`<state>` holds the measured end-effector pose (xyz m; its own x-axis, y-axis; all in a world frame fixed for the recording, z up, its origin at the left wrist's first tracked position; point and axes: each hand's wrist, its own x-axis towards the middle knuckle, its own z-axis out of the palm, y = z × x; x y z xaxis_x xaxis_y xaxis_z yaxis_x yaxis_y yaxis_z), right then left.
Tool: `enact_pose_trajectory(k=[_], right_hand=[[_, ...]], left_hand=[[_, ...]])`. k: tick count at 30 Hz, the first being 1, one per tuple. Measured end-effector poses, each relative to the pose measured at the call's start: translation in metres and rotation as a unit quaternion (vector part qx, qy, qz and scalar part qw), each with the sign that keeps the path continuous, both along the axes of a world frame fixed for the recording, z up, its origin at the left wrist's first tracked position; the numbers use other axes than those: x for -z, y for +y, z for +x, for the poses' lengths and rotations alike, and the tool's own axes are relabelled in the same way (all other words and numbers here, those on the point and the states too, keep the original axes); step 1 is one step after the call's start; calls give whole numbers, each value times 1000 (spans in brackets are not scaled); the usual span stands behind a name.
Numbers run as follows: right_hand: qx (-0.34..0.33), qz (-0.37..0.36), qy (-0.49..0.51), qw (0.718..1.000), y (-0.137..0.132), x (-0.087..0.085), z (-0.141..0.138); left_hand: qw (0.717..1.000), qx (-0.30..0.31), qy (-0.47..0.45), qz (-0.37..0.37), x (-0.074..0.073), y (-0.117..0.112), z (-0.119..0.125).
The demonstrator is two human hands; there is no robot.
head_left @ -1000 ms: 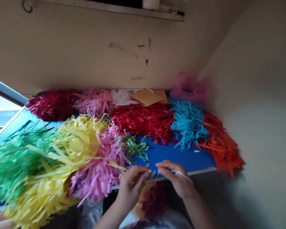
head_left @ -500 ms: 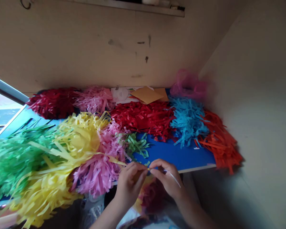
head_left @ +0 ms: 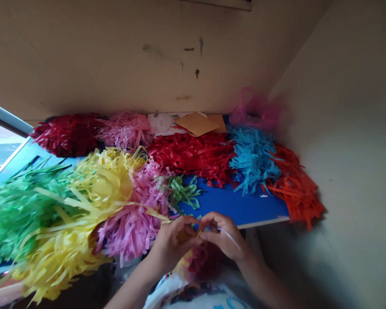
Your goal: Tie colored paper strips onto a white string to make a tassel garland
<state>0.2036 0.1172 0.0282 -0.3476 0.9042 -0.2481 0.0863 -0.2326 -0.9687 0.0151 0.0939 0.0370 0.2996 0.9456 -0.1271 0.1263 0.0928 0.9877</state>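
Note:
My left hand point(head_left: 175, 244) and my right hand point(head_left: 223, 236) meet close together at the front edge of a blue board point(head_left: 231, 206). Between their fingertips is a small pinch of yellow paper strips point(head_left: 199, 234), mostly hidden by my fingers. My right hand also holds a thin white strip point(head_left: 230, 238), possibly thread or paper. A shaggy pink shredded-paper bunch point(head_left: 128, 231) lies just left of my left hand, and a small green strip bunch point(head_left: 182, 193) lies beyond it. A large yellow bunch point(head_left: 103, 184) spills over the board's left side.
Bunches of green point(head_left: 16, 214), dark red point(head_left: 67, 135), light pink point(head_left: 125, 131), red point(head_left: 189, 156), blue point(head_left: 252, 161) and orange point(head_left: 292, 189) paper cover most of the board. Behind them are a kraft envelope point(head_left: 196, 123), a white card point(head_left: 161, 122) and a pink plastic bag point(head_left: 252, 110). Walls close the back and right.
My hands have drawn closer, with their fingers now nearly touching around the yellow strips. The whole scene sits slightly higher in the view.

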Motion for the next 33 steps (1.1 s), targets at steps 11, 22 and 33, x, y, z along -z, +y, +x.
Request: enact_pose_trajectory(k=[11,22,33], right_hand=[[8,125,-37,991,-4,-4,2],[26,84,-79,993,-9,1,-3],[-48,189,-11,981,-2,-11,4]], left_hand=[[996,-20,59,61,-5,1,-1],[949,-87,189,238,-9,-5,3],[985,58,92,135,-26,5,-6]])
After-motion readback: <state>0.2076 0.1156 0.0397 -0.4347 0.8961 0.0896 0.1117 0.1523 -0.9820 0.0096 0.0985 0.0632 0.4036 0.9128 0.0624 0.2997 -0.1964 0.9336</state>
